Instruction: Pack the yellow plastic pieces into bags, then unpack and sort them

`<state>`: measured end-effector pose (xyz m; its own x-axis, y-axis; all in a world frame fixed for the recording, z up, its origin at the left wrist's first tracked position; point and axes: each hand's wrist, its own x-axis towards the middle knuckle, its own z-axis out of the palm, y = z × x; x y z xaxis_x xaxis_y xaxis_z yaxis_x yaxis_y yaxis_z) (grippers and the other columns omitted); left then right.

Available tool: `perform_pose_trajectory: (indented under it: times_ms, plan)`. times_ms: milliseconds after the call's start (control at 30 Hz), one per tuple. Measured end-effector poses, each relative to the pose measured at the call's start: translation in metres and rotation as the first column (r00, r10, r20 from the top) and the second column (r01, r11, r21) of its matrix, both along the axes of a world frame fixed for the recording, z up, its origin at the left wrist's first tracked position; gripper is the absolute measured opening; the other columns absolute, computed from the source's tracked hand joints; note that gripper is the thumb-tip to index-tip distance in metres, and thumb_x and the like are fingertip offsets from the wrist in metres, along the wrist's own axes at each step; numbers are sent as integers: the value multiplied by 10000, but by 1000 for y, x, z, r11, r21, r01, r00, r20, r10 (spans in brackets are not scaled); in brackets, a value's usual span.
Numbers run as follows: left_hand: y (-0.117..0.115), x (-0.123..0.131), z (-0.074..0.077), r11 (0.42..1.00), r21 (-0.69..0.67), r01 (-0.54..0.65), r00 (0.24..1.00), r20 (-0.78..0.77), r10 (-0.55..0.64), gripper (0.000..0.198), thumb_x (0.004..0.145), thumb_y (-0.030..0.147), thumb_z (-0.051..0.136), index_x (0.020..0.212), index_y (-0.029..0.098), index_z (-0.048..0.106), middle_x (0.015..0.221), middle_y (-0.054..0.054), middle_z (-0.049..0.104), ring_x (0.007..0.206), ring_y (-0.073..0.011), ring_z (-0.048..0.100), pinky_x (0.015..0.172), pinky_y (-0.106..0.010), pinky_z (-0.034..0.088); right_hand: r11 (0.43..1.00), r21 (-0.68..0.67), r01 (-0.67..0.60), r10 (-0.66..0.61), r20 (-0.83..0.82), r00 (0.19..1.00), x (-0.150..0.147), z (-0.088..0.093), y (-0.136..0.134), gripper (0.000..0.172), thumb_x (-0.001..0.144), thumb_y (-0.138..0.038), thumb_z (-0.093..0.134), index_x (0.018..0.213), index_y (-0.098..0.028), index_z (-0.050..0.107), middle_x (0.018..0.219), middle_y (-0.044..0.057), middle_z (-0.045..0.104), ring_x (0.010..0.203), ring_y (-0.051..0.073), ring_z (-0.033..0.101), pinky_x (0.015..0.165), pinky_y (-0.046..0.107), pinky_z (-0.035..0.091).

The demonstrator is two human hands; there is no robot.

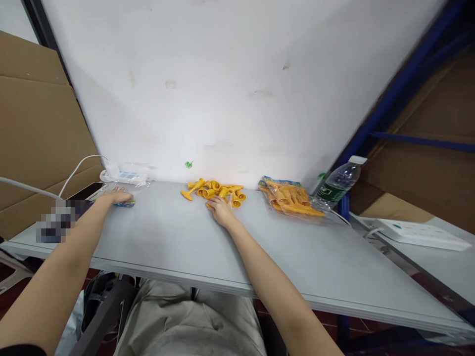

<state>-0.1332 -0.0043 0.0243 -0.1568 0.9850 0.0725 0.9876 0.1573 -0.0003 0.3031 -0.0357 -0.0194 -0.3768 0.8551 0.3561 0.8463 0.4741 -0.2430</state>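
**Right hand (222, 212) on the pile (209, 193), left hand (118, 196) at eleven**

I have my two hands well apart over the desk (159, 237). At twelve o'clock, my right fingers touch the near side of the loose yellow pile; I cannot tell whether they grip a piece. My left hand lies over a printed strip (128, 203), its grip unclear to me. At one o'clock sits a clear bag (293, 198) of yellow pieces, with a bottle (337, 184) just beside it at two.

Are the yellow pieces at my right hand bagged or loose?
Loose: the yellow plastic pieces lie heaped on the gray tabletop, with no wrapping around them.
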Motion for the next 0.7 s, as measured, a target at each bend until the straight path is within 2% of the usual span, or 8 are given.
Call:
perform_pose_trajectory:
  times_ms: [133, 233, 367, 500, 567, 600, 667, 700]
  plan:
    - [-1, 26, -3, 991, -132, -29, 998, -53, 22, 632, 825, 571, 495, 1302, 168, 591, 1511, -172, 399, 1414, -408, 297, 1076, -637, 290, 1000, -3, 21, -21, 13, 1000, 1, -1, 3, 323, 927, -163, 465, 1128, -255, 701, 1261, 92, 648, 1317, 303, 451, 1094, 731, -33]
    - [-2, 39, -12, 996, -87, 23, 998, -64, -29, 590, 911, 423, 380, 1429, 149, 451, 1538, -170, 353, 1426, -346, 304, 1090, -562, 321, 999, 25, 37, -37, 2, 999, 3, -3, 6, 320, 930, -173, 468, 1111, -270, 712, 1234, 95, 659, 1301, 299, 459, 1098, 724, -32]
    - [1, 45, -24, 999, -30, 36, 999, -38, -37, 551, 927, 202, 288, 1460, 115, 401, 1524, -175, 374, 1387, -270, 394, 1083, -408, 369, 995, 23, 96, -94, -59, 994, 6, -6, 8, 302, 936, -209, 467, 1079, -282, 723, 1266, 98, 637, 1286, 296, 466, 1095, 724, -29]
    - [3, 49, -29, 999, 35, 13, 1000, -8, -13, 549, 925, 143, 256, 1445, 115, 430, 1509, -181, 394, 1355, -266, 443, 1071, -378, 384, 988, 75, 137, -108, -301, 947, 10, -3, 10, 259, 909, -239, 493, 1025, -241, 725, 1241, 103, 647, 1208, 274, 538, 1131, 666, 51]
    - [3, 51, -29, 998, 63, 5, 1000, -12, -4, 538, 916, 153, 293, 1428, 119, 456, 1497, -181, 413, 1329, -291, 469, 1054, -402, 403, 971, 138, 194, -88, -547, 832, 15, 0, 14, 258, 905, -300, 479, 950, -196, 711, 1142, 117, 682, 1126, 251, 584, 1121, 580, 233]
    - [2, 52, -28, 998, 69, 4, 1000, -19, -2, 534, 911, 162, 313, 1421, 117, 463, 1492, -182, 421, 1321, -299, 475, 1050, -409, 407, 957, 146, 251, -87, -681, 727, 20, 2, 16, 273, 901, -344, 472, 909, -181, 691, 1068, 119, 697, 1061, 238, 610, 1068, 519, 347]
    - [1, 53, -28, 997, 74, 6, 999, -41, -3, 528, 910, 188, 336, 1416, 111, 465, 1489, -181, 426, 1320, -298, 473, 1058, -403, 398, 918, 57, 392, -124, -899, 420, 34, 6, 22, 307, 884, -436, 470, 853, -174, 627, 900, 86, 696, 857, 198, 645, 863, 388, 506]
    - [1, 53, -28, 997, 73, 6, 999, -52, -2, 527, 914, 205, 337, 1418, 108, 460, 1493, -181, 420, 1325, -293, 468, 1064, -396, 392, 890, -36, 455, -164, -956, 245, 43, 8, 25, 307, 872, -466, 480, 827, -182, 587, 819, 46, 675, 716, 162, 634, 766, 338, 527]
